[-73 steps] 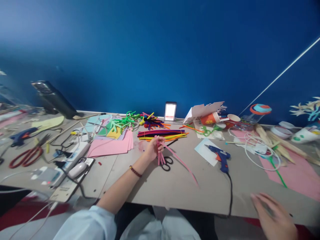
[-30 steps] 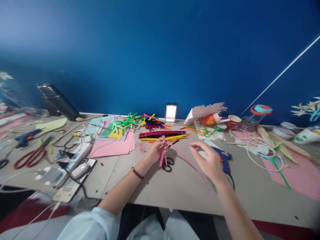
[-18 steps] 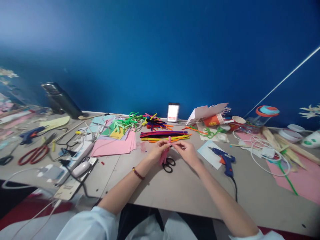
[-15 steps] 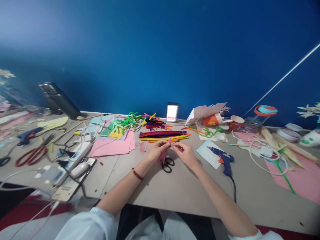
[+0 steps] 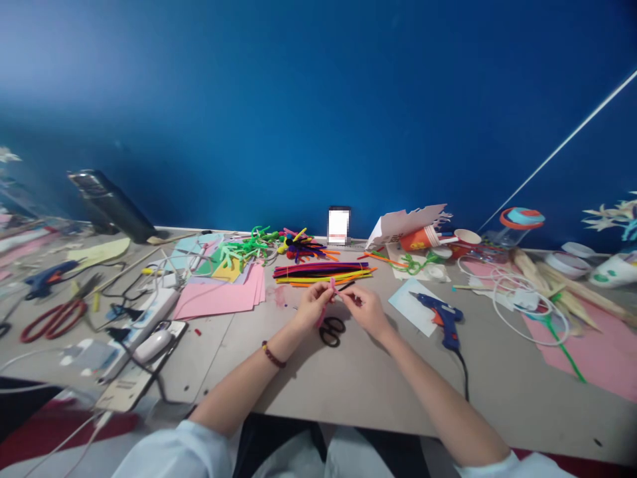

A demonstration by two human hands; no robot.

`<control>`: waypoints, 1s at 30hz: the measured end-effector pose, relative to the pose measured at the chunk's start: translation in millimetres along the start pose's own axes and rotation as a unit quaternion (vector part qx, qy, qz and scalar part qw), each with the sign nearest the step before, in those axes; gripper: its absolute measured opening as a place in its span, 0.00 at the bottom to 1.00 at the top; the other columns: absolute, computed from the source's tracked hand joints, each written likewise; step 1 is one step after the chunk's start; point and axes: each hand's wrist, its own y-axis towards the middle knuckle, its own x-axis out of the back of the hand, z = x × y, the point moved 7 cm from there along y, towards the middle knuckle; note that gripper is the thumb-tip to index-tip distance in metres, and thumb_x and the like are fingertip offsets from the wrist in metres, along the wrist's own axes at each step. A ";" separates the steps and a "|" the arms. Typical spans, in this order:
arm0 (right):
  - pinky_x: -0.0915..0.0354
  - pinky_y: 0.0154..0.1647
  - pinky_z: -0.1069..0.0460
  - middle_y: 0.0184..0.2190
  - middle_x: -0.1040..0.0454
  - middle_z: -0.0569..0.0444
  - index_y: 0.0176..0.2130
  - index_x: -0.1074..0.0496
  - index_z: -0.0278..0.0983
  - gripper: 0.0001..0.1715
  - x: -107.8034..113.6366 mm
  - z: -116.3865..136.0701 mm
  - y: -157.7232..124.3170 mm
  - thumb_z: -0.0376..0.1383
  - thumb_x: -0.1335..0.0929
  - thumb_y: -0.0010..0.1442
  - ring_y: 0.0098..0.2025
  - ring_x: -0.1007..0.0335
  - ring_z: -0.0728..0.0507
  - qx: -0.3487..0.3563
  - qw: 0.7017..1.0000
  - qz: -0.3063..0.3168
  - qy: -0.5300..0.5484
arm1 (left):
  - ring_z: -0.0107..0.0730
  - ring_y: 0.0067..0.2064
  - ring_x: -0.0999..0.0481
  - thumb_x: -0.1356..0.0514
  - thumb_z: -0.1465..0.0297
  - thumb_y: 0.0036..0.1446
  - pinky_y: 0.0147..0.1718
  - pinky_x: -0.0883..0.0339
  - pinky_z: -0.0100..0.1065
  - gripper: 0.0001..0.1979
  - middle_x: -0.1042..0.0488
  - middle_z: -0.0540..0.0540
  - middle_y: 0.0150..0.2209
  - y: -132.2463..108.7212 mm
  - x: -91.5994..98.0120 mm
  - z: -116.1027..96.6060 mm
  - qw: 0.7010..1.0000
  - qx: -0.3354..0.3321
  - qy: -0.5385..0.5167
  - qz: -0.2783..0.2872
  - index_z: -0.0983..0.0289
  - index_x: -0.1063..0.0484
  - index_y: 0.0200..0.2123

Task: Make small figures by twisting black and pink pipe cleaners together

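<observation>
The left hand (image 5: 309, 303) is closing around a small bundle of pink fuzzy pipe cleaners (image 5: 326, 300), with thumb and fingers pinching it near its upper end. The right hand (image 5: 367, 308) is meeting it from the opposite side, its fingertips pinching the same bundle at the top (the exact contact point is blurred). Both hands are hovering just above the grey table (image 5: 358, 382), fingertips close together and wrists apart. The pink bundle is hanging between the two hands. Its lower end is pointing down toward a pair of black-handled scissors (image 5: 332, 330), which is lying on the table directly below the hands. Just beyond the hands, a flat row of multicoloured pipe cleaners (image 5: 322, 271) is lying on the table. To the right of the right hand, a blue hot-glue gun (image 5: 440, 312) is resting partly on a pale paper sheet (image 5: 404, 302). Well to the left of the left hand, a stack of pink paper sheets (image 5: 219, 297) is lying flat. A dark beaded bracelet (image 5: 272, 355) is sitting on the left wrist.
</observation>
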 end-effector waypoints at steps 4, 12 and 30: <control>0.40 0.28 0.52 0.26 0.25 0.53 0.30 0.25 0.38 0.11 3.9 2.0 0.7 0.38 0.35 0.59 0.27 0.34 0.46 -0.004 1.000 -0.010 0.012 | 0.22 0.25 0.33 0.35 0.58 0.46 0.28 0.38 0.27 0.16 0.31 0.49 0.24 -0.9 1.1 -4.0 0.999 -0.028 0.021 -0.003 0.66 0.30 0.28; 0.34 0.38 0.48 0.33 0.25 0.51 0.37 0.28 0.39 0.06 30.0 14.6 0.9 0.36 0.34 0.58 0.35 0.31 0.44 0.062 0.990 -0.119 -0.037 | 0.24 0.30 0.32 0.42 0.66 0.58 0.28 0.37 0.27 0.07 0.32 0.52 0.32 -23.2 5.6 -58.0 0.923 -0.288 0.245 -0.077 0.65 0.31 0.32; 0.33 0.44 0.42 0.39 0.25 0.46 0.46 0.30 0.39 0.16 27.7 30.8 -20.8 0.30 0.38 0.58 0.44 0.29 0.40 0.206 0.951 -0.176 -0.152 | 0.35 0.40 0.22 0.46 0.71 0.60 0.36 0.27 0.37 0.06 0.21 0.60 0.39 -79.3 -34.0 -63.8 0.742 -0.544 0.370 0.132 0.61 0.30 0.38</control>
